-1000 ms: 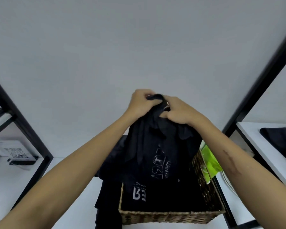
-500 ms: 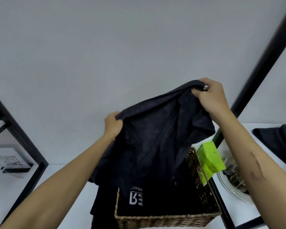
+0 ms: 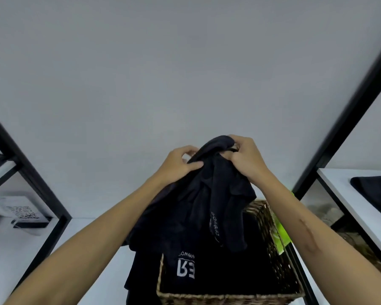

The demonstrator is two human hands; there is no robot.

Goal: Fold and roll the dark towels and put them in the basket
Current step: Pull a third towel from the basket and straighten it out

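Two hands on one dark towel, held bunched up in the air above the wicker basket, lower part hanging toward it. Left hand pinches the top edge, thumb pressed on the cloth; right hand grips the same bunched top, fingers curled round it, hands close together. Basket holds another dark cloth with white lettering. More dark fabric hangs just left of basket. Green item just right of it; black shelf frame beyond, dark cloth on right shelf
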